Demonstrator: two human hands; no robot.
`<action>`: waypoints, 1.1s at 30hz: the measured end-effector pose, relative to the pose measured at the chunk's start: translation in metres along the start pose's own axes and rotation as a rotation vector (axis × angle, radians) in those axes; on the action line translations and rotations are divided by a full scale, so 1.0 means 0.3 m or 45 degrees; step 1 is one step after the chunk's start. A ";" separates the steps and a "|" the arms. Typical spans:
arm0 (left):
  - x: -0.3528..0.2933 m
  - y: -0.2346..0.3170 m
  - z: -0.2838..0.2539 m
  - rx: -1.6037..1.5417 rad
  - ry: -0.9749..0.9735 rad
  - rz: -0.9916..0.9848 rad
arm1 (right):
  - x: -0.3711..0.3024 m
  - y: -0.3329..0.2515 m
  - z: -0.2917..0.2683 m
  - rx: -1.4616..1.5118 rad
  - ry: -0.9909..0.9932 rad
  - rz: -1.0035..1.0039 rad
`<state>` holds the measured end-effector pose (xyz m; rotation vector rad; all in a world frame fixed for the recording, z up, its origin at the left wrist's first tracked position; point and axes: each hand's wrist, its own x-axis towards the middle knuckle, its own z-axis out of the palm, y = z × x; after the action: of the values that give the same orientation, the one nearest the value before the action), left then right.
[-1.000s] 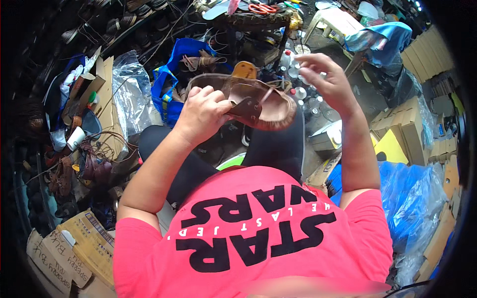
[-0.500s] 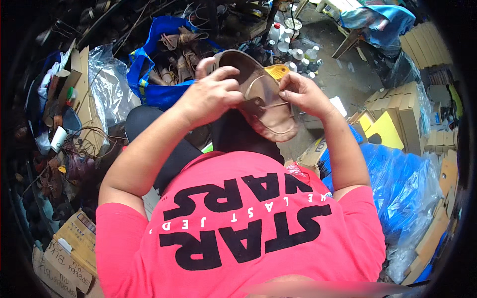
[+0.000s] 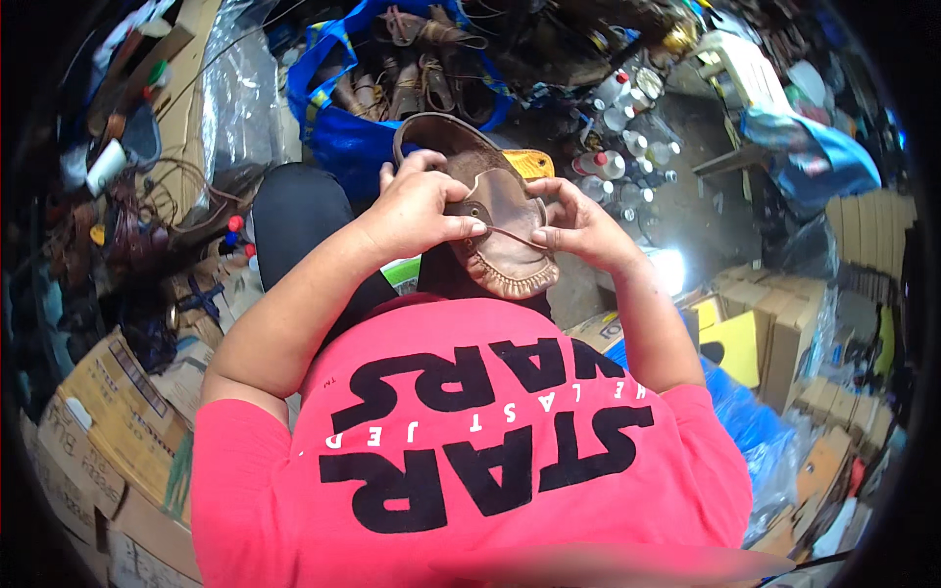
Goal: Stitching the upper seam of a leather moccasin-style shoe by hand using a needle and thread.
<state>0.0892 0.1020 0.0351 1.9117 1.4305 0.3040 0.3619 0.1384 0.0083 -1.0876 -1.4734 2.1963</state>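
A brown leather moccasin upper [image 3: 512, 208] is held above my lap, its puckered toe toward me and its open heel end away. My left hand [image 3: 420, 208] grips its left side, the thumb near an eyelet. At the other side my right hand [image 3: 584, 223] is closed on the edge, thumb and fingers bent around it. A thin brown lace [image 3: 517, 238] runs across the front between the two thumbs. Behind the upper, next to my right fingers, a yellow perforated piece [image 3: 530, 163] sticks out; how it is attached is hidden.
Beyond the upper stands a blue bag [image 3: 343, 137] holding several brown leather uppers. Several bottles [image 3: 613, 162] stand on the floor at the far right. Cardboard boxes [image 3: 784, 314] and blue plastic [image 3: 740, 412] lie at my right; more cardboard [image 3: 123, 402] lies at my left.
The upper has turned more upright and moved slightly left and toward me. My right hand has come down from beside the yellow piece to the edge near the lace; my left thumb now reaches the lace.
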 end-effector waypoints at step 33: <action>-0.206 -0.245 0.016 -0.002 0.339 0.463 | 0.289 -0.169 0.310 -1.000 0.063 -0.039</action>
<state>0.0156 0.0533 -0.0033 2.1894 1.2331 0.7538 0.2281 0.1503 0.0338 -1.2877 -2.3872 1.5482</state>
